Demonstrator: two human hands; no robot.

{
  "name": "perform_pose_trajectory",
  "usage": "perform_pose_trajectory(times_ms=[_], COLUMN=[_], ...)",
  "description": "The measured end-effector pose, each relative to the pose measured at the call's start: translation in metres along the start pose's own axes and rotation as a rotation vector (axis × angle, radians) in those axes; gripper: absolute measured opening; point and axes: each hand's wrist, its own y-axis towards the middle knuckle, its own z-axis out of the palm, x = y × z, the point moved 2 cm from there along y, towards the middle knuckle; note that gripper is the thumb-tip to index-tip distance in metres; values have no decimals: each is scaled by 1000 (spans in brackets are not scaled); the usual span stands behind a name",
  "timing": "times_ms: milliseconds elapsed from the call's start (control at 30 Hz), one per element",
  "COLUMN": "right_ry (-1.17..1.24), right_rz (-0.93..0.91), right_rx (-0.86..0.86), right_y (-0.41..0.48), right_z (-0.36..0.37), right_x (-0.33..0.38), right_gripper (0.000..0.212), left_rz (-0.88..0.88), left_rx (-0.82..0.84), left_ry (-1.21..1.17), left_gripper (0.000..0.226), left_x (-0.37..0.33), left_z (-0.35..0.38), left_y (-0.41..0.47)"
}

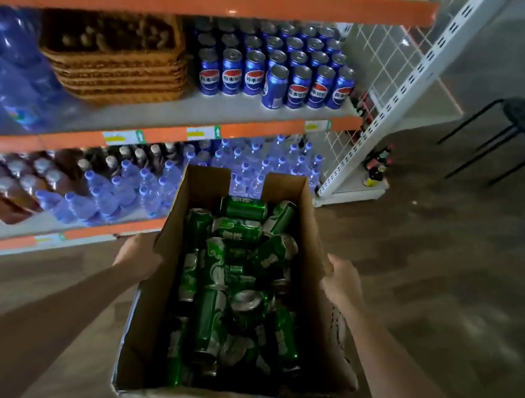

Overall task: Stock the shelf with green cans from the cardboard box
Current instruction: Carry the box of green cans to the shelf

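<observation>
Green cans (226, 283) fill the open cardboard box (141, 335), which is held up in front of the shelf (199, 108), its far wall close to the lower tier. The cans lie jumbled, most on their sides and pointing different ways, a few turned so that their silver ends face up. The box's far wall has a notch cut in its top edge, and its near outer wall carries blue print.

The left hand (137, 254) lies against the outside of the box's left wall; its fingers are hidden behind the cardboard, so I cannot tell how they are set. The right hand (343, 278) grips the right flap of the box, fingers curled at its edge.

On the middle tier, blue cans (275, 72) stand upright in close rows at the right end. Just beside them on the left sits a stack of wicker baskets (116, 70), nested one in another, and further left are large blue water jugs (5, 69), blurred. On the lower tier, small water bottles (152, 187) with blue caps stand packed together, with brown bottles (14, 181) with pale caps to their left. Each tier has an orange front edge.

To the right, a black stool (523, 124) stands on the dark floor (451, 265), well apart from the box.
</observation>
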Motion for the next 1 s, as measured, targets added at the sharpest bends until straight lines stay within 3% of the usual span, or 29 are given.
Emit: perform_pose_trajectory(times_ms=[367,500,633,1000], right_ry=[-101,-2,138,72], right_rz=[-123,-114,-45,-44], right_rx=[90,170,223,268], right_y=[28,48,77,184], right_z=[48,90,134,255], right_x=[38,37,21,-53], right_gripper=[56,56,57,60], left_rz=[-209,-269,-360,-439], left_rx=[-129,-147,-169,-174], left_ry=[-110,-113,-110,-145], left_gripper=[32,29,30,38], left_x=[69,91,115,175], left_z=[24,35,68,185], left_y=[-22,-18,-12,56])
